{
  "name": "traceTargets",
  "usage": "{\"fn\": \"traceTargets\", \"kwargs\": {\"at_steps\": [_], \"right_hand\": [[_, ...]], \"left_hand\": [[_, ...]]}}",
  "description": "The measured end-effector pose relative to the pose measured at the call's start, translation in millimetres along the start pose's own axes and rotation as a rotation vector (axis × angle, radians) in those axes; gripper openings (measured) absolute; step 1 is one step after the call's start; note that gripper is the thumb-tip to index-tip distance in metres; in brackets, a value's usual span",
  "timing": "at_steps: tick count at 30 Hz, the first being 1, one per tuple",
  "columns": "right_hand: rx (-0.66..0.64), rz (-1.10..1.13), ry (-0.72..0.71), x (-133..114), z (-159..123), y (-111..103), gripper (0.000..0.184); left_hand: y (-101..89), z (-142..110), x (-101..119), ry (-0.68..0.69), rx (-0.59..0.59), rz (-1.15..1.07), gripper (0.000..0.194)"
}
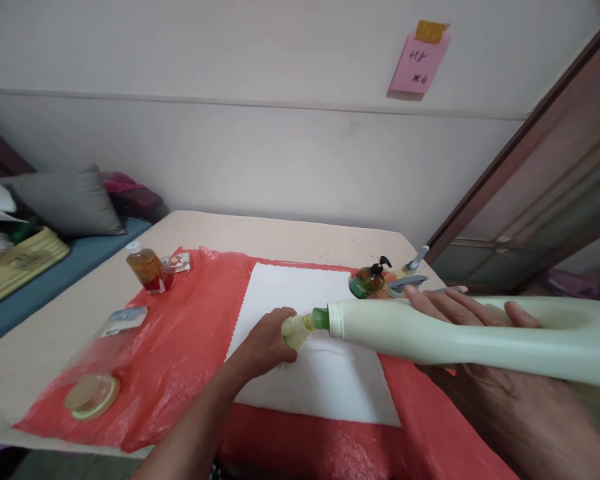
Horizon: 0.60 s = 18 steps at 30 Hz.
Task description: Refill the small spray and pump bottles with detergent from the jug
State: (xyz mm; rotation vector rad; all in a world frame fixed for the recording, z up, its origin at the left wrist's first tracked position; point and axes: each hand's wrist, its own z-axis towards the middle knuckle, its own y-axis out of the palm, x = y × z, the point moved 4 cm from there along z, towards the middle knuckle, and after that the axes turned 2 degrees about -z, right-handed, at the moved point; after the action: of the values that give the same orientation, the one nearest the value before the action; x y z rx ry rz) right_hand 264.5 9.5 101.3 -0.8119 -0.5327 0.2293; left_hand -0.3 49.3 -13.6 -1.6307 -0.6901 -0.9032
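Note:
My right hand (460, 310) grips a large pale green bottle (480, 330), tipped almost level, its green neck (321, 318) pointing left. The neck meets the mouth of a small yellowish bottle (296, 330), which my left hand (265, 343) holds closed around it, resting on a white cloth (305, 293). The cloth lies on a red plastic sheet (190, 333) spread over a beige table (280, 233).
An amber bottle with a white cap (147, 268) and a small packet (179, 262) stand at the sheet's far left. A clear lying container with a round lid (93, 395) is at the near left. Pump bottles (375, 279) cluster at the far right. A door frame (520, 173) stands right.

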Motion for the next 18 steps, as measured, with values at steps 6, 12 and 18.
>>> {"fn": "traceTargets", "kwargs": {"at_steps": [6, 12, 18], "right_hand": [[-0.059, -0.099, -0.085, 0.6, -2.9, 6.6, 0.062], [-0.05, -0.082, -0.073, 0.0, -3.0, 7.5, 0.06], [-0.065, -0.059, -0.067, 1.0, -5.1, 10.0, 0.063]], "left_hand": [[2.5, 0.0, -3.2, -0.016, -0.024, -0.016, 0.055], [3.1, 0.1, -4.4, -0.021, -0.026, -0.005, 0.058], [3.8, 1.2, -4.7, -0.03, -0.031, 0.008, 0.061]]}}
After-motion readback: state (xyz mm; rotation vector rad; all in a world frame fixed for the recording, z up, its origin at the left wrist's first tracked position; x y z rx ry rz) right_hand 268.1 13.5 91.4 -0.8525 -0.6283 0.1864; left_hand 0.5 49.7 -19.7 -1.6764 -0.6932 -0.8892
